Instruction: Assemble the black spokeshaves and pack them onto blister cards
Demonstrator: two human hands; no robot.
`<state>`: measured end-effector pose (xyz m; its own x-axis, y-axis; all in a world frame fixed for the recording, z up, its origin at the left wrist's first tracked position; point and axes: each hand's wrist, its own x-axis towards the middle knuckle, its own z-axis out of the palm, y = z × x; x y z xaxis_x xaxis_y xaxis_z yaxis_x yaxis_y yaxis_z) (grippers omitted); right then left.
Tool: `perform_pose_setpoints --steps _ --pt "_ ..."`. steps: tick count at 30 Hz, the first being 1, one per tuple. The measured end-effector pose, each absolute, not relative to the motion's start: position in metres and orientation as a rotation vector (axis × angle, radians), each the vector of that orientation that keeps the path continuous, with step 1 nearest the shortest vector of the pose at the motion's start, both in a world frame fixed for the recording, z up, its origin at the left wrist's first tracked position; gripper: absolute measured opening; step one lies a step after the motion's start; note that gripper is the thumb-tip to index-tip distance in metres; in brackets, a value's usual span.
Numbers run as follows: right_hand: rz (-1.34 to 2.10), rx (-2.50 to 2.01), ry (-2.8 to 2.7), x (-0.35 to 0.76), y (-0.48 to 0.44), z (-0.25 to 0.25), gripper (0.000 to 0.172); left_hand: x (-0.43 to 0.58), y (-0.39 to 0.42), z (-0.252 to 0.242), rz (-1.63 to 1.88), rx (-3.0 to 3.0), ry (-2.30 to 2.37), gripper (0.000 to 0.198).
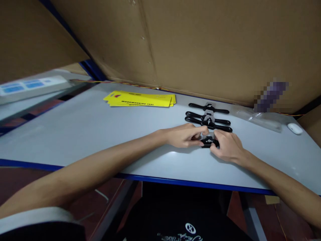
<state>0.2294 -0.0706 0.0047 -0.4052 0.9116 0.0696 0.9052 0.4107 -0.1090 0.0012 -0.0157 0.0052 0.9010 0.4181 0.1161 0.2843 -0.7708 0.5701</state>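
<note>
A black spokeshave (208, 142) with a silver blade plate lies on the table under my two hands. My left hand (187, 135) is closed around its left side, the thumb at the near edge and the bent index finger by the plate. From the other side my right hand (227, 144) grips the right end, thumb in front and fingers behind. Both handles are mostly hidden by my hands. Just beyond lie three more black spokeshaves: a near one (220, 128), a middle one (222, 122) and a far one (220, 110).
Yellow printed cards (142, 99) lie stacked toward the back left. At the right are clear plastic bags (263, 122), a white computer mouse (295, 128) and a blurred-out purple item (272, 97). A cardboard wall (175, 43) rises behind the table (82, 134).
</note>
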Motion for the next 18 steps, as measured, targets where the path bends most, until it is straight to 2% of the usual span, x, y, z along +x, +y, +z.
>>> perform_pose_setpoints --steps 6,14,18 --pt "0.165 -1.509 -2.594 0.237 -0.069 0.003 0.029 -0.002 -0.017 0.005 0.325 2.497 0.499 0.043" --pt "0.189 -1.447 -2.605 0.241 -0.065 0.005 0.030 -0.001 -0.021 0.005 0.354 2.495 0.553 0.025" --pt "0.197 -1.414 -2.564 0.242 -0.064 0.003 0.038 -0.001 -0.024 0.002 0.380 2.504 0.636 0.035"
